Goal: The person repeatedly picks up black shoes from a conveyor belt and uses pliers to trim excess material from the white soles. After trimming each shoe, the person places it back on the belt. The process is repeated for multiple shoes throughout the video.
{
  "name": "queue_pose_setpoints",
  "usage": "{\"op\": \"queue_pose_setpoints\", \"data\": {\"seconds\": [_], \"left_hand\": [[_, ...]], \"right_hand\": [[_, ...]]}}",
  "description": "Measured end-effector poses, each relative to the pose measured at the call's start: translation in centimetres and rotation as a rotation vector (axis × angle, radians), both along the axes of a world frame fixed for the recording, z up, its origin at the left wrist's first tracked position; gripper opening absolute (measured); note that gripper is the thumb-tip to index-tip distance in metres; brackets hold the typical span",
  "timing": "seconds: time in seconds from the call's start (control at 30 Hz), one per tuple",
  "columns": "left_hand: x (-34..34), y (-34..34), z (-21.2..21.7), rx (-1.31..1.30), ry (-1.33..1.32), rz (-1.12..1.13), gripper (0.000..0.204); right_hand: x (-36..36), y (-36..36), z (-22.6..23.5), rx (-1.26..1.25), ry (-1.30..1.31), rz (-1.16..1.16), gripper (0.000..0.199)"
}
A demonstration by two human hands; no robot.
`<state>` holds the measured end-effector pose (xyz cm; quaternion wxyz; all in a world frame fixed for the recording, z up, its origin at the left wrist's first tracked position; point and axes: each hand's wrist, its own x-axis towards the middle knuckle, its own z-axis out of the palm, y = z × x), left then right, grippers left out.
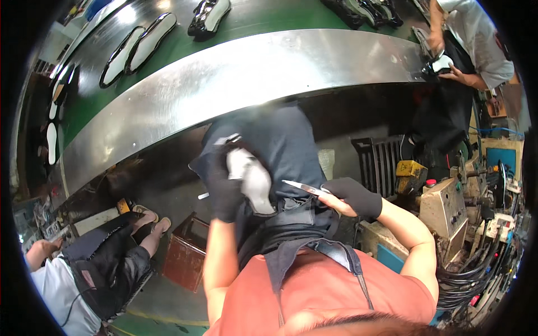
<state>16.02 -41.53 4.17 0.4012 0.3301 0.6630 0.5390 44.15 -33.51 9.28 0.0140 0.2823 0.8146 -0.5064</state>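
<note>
In my left hand (pixel 224 193), which wears a dark glove, is a shoe (pixel 255 182) with its pale sole side facing up. The hand wraps the shoe's left side over my lap, and those fingers are partly hidden and blurred. To the right, my right hand (pixel 357 197) in a dark glove with bare fingertips grips a knife (pixel 302 187). Its pointed silver blade aims left at the shoe, with a gap between them. A dark blue apron (pixel 291 140) covers my lap beneath both.
Ahead runs a metal ledge (pixel 252 67) beside a green conveyor belt (pixel 185 42) bearing several shoes (pixel 151 43). A co-worker (pixel 482 47) handles a shoe at the far right. Machinery (pixel 445 207) stands right; a brown stool (pixel 186 252) and a seated person (pixel 106 269) are left.
</note>
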Motion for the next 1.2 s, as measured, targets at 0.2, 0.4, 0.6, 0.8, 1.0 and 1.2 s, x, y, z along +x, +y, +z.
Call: {"op": "queue_pose_setpoints", "data": {"seconds": [0.2,0.4,0.6,0.8,1.0,1.2], "left_hand": [[2.5,-3.4,-10.2,-0.068,-0.652,-0.258,0.061],[7.1,-4.4,-10.5,0.065,-0.049,-0.270,0.074],[7.3,-5.0,-10.7,0.008,0.057,-0.229,0.076],[5.7,-2.0,-11.3,0.098,0.248,-0.142,0.075],[6.6,-0.1,-14.7,0.230,0.405,0.016,0.068],[6.2,0.6,-13.4,0.195,0.226,-0.089,0.066]], "right_hand": [[0.1,-0.1,-3.3,-0.117,0.012,-0.081,0.035],[-2.3,3.6,-3.8,-0.036,-0.207,0.157,0.044],[-5.7,2.4,-3.0,0.450,-0.345,0.276,0.040],[-4.7,7.4,-8.7,0.688,-0.145,0.436,0.054],[-8.1,8.3,-1.3,-0.074,-0.576,0.468,0.050],[-8.4,6.3,-0.9,0.298,-0.440,0.509,0.044]]}}
